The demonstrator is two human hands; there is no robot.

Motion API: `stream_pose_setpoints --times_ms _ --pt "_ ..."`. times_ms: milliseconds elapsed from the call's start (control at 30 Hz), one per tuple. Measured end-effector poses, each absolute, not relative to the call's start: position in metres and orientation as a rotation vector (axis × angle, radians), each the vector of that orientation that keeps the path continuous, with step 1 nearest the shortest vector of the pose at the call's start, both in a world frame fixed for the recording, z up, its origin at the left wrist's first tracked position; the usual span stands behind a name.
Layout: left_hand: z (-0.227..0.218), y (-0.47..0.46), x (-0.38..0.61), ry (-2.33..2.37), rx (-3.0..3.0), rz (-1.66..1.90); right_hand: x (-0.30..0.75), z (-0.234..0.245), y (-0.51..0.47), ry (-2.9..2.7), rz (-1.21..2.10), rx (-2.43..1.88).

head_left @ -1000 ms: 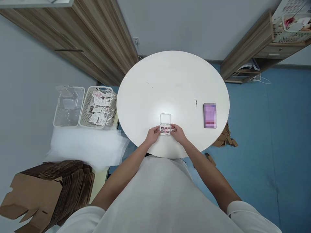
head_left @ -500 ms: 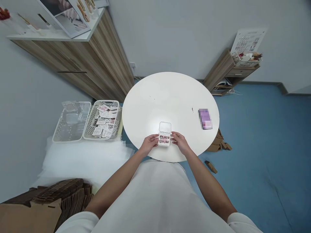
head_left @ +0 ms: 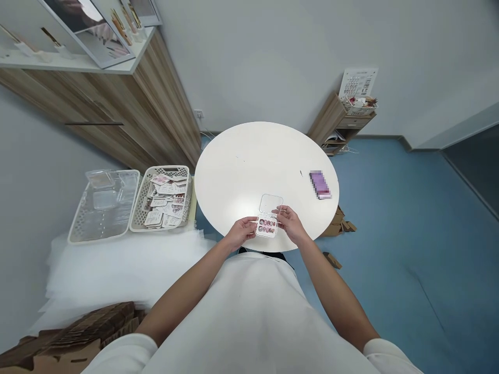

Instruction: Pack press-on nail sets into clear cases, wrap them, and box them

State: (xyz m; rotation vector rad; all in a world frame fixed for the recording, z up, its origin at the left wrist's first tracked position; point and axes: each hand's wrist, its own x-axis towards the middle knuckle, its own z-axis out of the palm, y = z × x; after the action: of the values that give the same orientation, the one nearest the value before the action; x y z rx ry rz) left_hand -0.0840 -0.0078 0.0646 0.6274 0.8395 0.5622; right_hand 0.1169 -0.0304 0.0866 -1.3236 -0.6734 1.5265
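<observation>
A small clear plastic case (head_left: 266,233) of press-on nails is tilted a little above the near edge of the white table. Its transparent lid (head_left: 271,202) stands raised on the far side, and two rows of patterned nails show inside. My left hand (head_left: 240,232) grips the case's left side between thumb and fingers. My right hand (head_left: 290,223) is at the right side, its fingers bent at the hinge and lower corner of the lid. Part of the right fingertips shows through the clear plastic.
A purple pixelated item (head_left: 320,185) lies at the table's (head_left: 268,156) right. Left of the table, one white basket (head_left: 134,210) holds printed cards and another (head_left: 74,228) holds clear plastic boxes. White sheets (head_left: 125,265) and folded cardboard (head_left: 78,337) are stacked in front. A wooden cabinet (head_left: 163,93) stands behind.
The case has shifted slightly right and turned a little. My right fingers have moved up from its side toward the lid's corner. The camera view has shifted too.
</observation>
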Motion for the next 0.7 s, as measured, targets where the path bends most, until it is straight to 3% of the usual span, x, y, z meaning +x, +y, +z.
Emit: stream_pose_setpoints --times_ms 700 --pt "0.071 -0.016 -0.083 0.809 0.459 0.595 0.103 0.091 -0.051 -0.640 1.486 -1.284"
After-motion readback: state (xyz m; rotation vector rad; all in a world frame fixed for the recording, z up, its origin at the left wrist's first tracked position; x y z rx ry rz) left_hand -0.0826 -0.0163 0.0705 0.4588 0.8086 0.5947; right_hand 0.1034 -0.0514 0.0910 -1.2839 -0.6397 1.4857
